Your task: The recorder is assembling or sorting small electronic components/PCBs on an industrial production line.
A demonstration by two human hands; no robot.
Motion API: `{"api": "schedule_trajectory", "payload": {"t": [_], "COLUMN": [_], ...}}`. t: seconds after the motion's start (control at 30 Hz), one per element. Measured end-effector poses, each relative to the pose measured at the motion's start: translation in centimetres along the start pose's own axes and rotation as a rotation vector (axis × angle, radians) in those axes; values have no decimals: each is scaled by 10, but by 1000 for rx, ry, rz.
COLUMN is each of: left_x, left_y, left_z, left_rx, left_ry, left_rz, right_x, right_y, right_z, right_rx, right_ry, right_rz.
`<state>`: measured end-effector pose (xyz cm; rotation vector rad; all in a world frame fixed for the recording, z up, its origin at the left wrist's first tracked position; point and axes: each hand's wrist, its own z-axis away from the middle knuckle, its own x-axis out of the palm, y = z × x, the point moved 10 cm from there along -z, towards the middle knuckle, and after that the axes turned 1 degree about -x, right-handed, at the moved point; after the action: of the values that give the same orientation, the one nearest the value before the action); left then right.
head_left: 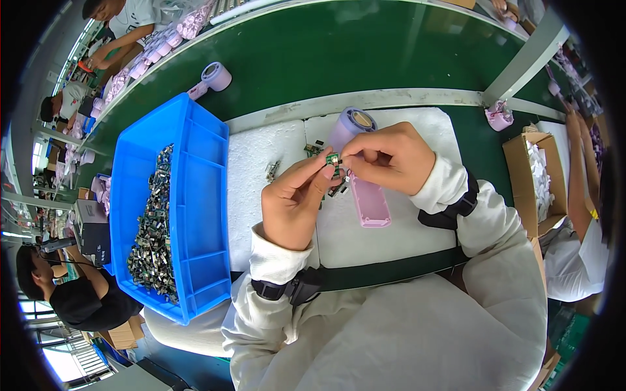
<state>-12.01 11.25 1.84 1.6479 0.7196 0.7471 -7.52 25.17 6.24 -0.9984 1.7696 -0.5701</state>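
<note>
- The left hand [290, 207] is pinching a small green circuit board [333, 159] between thumb and fingertips, holding it over the middle of the white foam mat [417, 241]
- The right hand [396, 156] is meeting the board at its right side, thumb and forefinger drawn close together; I'm not able to tell what is sitting between them
- A smooth lilac barrel [340, 132] is lying on the far side of the hands, its round end showing a ring
- A pink plastic shell [372, 203], long, hollow and round-cornered, is stretching toward the near side, just below the right hand
- A few loose boards [272, 171] are resting on the foam, left of the barrel
- To the left, a glossy blue bin [201, 195] with ribbed walls is holding a jagged heap of boards [153, 228]
- Far left, another lilac housing [217, 77] is lying on the slick green surface [365, 49]
- To the right, a cardboard box [521, 176] is holding crumpled-looking white pieces [540, 182]
</note>
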Motion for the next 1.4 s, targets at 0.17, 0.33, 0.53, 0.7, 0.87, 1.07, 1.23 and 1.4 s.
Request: {"api": "schedule_trajectory", "payload": {"t": [0.17,0.33,0.53,0.7,0.87,1.07,1.23,1.4], "left_x": [2,3,-3,-8,-4,-3,-4,-3], "left_y": [4,3,-7,-20,-21,-18,-18,-20], "left_z": [-4,-4,-4,-7,-6,-4,-4,-3], "left_rx": [57,51,-13,-124,-75,-11,1,-41], "left_ry": [-56,-96,-134,-93,-166,-157,-61,-35], "left_rz": [-30,-83,22,197,184,118,52,120], "right_x": [-1,2,1,7,11,15,12,9], "right_y": [-2,-2,2,17,18,22,22,1], "right_z": [0,0,-1,1,2,2,0,1], "right_rx": [-34,-25,40,127,118,125,133,85], "right_ry": [-16,-69,-69,-109,-161,-179,-111,-163], "right_rz": [41,69,-1,-93,-103,-80,-8,13]}}
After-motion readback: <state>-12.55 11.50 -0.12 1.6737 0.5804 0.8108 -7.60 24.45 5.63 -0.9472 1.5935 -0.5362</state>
